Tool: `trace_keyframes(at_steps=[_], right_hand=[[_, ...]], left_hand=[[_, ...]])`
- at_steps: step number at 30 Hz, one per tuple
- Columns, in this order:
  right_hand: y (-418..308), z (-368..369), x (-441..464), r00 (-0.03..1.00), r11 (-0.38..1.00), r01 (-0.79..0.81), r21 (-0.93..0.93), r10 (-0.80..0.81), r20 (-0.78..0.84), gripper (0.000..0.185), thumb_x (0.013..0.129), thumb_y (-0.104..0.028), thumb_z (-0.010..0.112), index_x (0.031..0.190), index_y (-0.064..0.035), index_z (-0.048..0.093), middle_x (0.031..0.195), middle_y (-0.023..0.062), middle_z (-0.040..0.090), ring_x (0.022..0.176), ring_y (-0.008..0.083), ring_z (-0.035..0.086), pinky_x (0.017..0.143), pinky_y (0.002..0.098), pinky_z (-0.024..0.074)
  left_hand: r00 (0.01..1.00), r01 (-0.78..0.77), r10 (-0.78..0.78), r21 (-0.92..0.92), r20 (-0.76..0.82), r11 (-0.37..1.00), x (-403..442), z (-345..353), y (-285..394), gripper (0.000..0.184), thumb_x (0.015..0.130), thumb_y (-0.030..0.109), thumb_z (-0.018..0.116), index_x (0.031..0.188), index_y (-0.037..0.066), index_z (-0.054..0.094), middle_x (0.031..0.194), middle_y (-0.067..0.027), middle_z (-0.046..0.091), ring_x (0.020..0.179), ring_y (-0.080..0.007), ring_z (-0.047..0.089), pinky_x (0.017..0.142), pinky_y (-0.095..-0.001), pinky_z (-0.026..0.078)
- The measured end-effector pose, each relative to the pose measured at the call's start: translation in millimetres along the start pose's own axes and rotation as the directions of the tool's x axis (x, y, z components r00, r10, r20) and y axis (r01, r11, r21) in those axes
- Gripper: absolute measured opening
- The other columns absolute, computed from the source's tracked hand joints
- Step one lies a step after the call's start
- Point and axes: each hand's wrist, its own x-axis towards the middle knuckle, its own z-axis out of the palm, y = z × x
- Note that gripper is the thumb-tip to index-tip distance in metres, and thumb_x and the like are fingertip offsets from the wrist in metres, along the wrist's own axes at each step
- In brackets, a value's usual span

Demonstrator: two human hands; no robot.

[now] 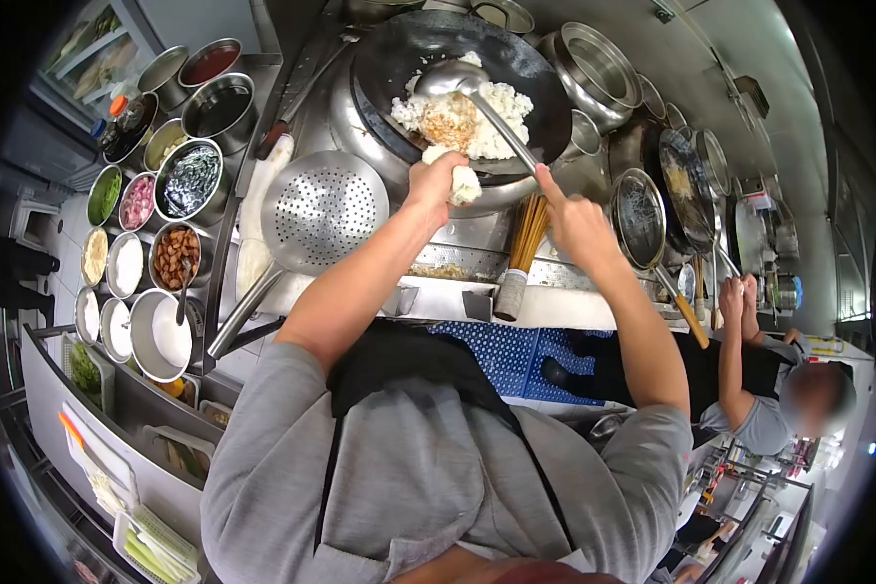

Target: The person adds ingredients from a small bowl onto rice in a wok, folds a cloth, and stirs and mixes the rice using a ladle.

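A large dark wok (545, 88) sits on the stove in front of me, with white rice (504, 109) in it. Part of the rice carries a brown patch (448, 125). My left hand (430, 185) grips a folded white cloth (465, 185) at the wok's near rim. My right hand (578, 226) is closed round the handle of a metal ladle (506, 128), whose bowl rests over the rice. Below the wok, between my forearms, stands a bamboo brush (528, 238). A perforated metal strainer (325, 209) lies beside my left forearm.
Metal pots of ingredients crowd the left, including a pot of brown chunks (175, 255) with a spoon. Wire strainers (638, 216) and stacked metal bowls (603, 68) stand to the right. Another person (749, 389) works at the far right, near a second wok (686, 185).
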Motion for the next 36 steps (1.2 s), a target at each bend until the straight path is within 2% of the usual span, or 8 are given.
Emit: trace_keyframes(at_steps=[4, 8, 10, 18, 22, 24, 27, 36], right_hand=[[-25.4, -48.9, -61.5, 0.993, 0.936, -0.108, 0.335, 0.12, -0.014, 0.068, 0.089, -0.006, 0.057, 0.151, -0.0114, 0.029, 0.078, 0.0315, 0.063, 0.075, 0.0501, 0.061, 0.072, 0.0555, 0.0466], [-6.4, -54.0, -96.3, 0.999, 0.957, 0.016, 0.289, -0.001, -0.053, 0.068, 0.088, -0.005, 0.056, 0.15, -0.0079, 0.03, 0.085, 0.0333, 0.062, 0.083, 0.0509, 0.061, 0.076, 0.0558, 0.0452], [3.8, -30.2, -81.7, 0.993, 0.958, -0.103, 0.267, 0.083, 0.085, 0.068, 0.087, -0.004, 0.056, 0.15, -0.0071, 0.029, 0.088, 0.0338, 0.063, 0.088, 0.0509, 0.061, 0.079, 0.056, 0.0449], [4.0, 1.9, 15.3, 0.976, 0.911, -0.206, 0.357, 0.218, 0.005, 0.063, 0.088, -0.013, 0.058, 0.147, -0.0082, 0.037, 0.097, 0.0291, 0.065, 0.095, 0.0491, 0.061, 0.091, 0.0486, 0.0474], [-31.3, -44.8, -31.6, 0.966, 0.717, -0.256, 0.649, 0.22, 0.138, 0.063, 0.09, -0.012, 0.059, 0.149, -0.0137, 0.037, 0.081, 0.0228, 0.066, 0.066, 0.0354, 0.065, 0.067, 0.0409, 0.0528], [-37.0, -53.7, -42.0, 0.912, 0.458, -0.41, 0.789, 0.181, 0.369, 0.062, 0.091, -0.012, 0.059, 0.149, -0.0162, 0.038, 0.073, 0.0176, 0.063, 0.05, 0.0236, 0.061, 0.051, 0.0361, 0.0504], [-13.5, 3.3, -15.2, 0.926, 0.563, -0.376, 0.736, 0.213, 0.31, 0.058, 0.091, -0.012, 0.058, 0.147, -0.0184, 0.044, 0.068, 0.0109, 0.058, 0.04, 0.0107, 0.05, 0.037, 0.0313, 0.0421], [-1.5, 14.6, -0.5, 0.876, 0.623, -0.437, 0.649, 0.46, 0.148, 0.058, 0.089, -0.012, 0.057, 0.145, -0.0105, 0.043, 0.072, 0.0193, 0.063, 0.046, 0.0228, 0.06, 0.044, 0.0381, 0.0503]], left_hand=[[1.0, 0.027, -0.027, 0.01, -0.005, 1.0, 0.3, 0.2, 1.7, 0.024, 0.079, 0.016, 0.068, 0.097, 0.002, 0.061, 0.085, -0.0121, 0.065, 0.071, -0.0254, 0.066, 0.055, -0.0431, 0.057], [0.999, 0.044, -0.044, -0.006, 0.004, 0.999, 5.8, 0.7, 0.0, 0.021, 0.079, 0.016, 0.067, 0.095, 0.002, 0.063, 0.083, -0.0115, 0.065, 0.071, -0.0249, 0.066, 0.055, -0.0428, 0.056], [0.999, 0.047, -0.047, -0.014, -0.006, 0.999, 3.8, 1.2, 0.0, 0.02, 0.079, 0.015, 0.067, 0.094, 0.002, 0.063, 0.083, -0.0111, 0.065, 0.071, -0.0247, 0.065, 0.056, -0.043, 0.056], [0.999, 0.035, -0.034, 0.029, -0.028, 0.999, 1.1, 2.4, 1.0, 0.02, 0.08, 0.016, 0.066, 0.096, 0.004, 0.062, 0.081, -0.0101, 0.064, 0.07, -0.025, 0.065, 0.057, -0.0428, 0.057], [1.0, 0.03, -0.029, 0.031, -0.003, 0.999, 5.2, -0.9, -2.4, 0.019, 0.081, 0.016, 0.066, 0.095, 0.004, 0.061, 0.081, -0.0106, 0.064, 0.069, -0.0249, 0.066, 0.057, -0.0427, 0.057], [1.0, 0.021, -0.021, 0.019, -0.005, 1.0, 7.2, 0.4, -2.8, 0.018, 0.082, 0.016, 0.065, 0.095, 0.004, 0.061, 0.081, -0.0106, 0.064, 0.069, -0.025, 0.066, 0.057, -0.0427, 0.057], [1.0, 0.015, -0.015, 0.006, 0.001, 1.0, 5.2, -0.1, -4.9, 0.018, 0.082, 0.016, 0.065, 0.094, 0.004, 0.061, 0.081, -0.0105, 0.064, 0.07, -0.0251, 0.065, 0.057, -0.0427, 0.057], [1.0, 0.013, -0.013, -0.001, -0.018, 1.0, 2.8, 2.6, -1.5, 0.02, 0.081, 0.016, 0.066, 0.097, 0.005, 0.061, 0.085, -0.0096, 0.064, 0.074, -0.024, 0.065, 0.059, -0.0436, 0.057]])
